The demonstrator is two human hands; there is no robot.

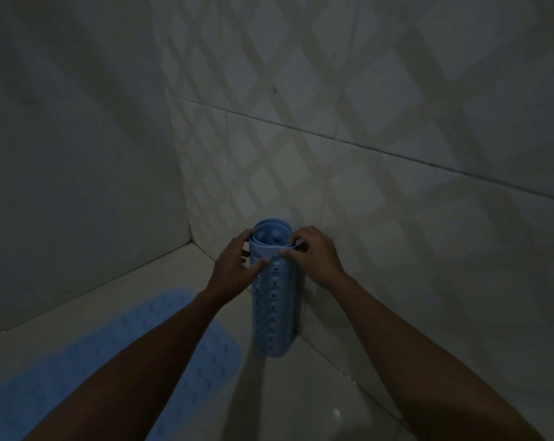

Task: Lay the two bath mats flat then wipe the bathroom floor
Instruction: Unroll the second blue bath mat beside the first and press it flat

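Observation:
A light blue rubber bath mat, rolled into a tube, stands upright on the pale floor close to the right wall. Rows of small holes run down its side and suction cups show inside its top. My left hand grips the top of the roll from the left, thumb across its front. My right hand holds the top from the right, fingers on its rim. A second blue bath mat lies flat on the floor at the lower left, partly hidden by my left forearm.
Tiled walls meet in a corner just behind the roll; the right wall has a diamond pattern. The glossy tile floor runs toward me between the flat mat and the right wall. The room is dim.

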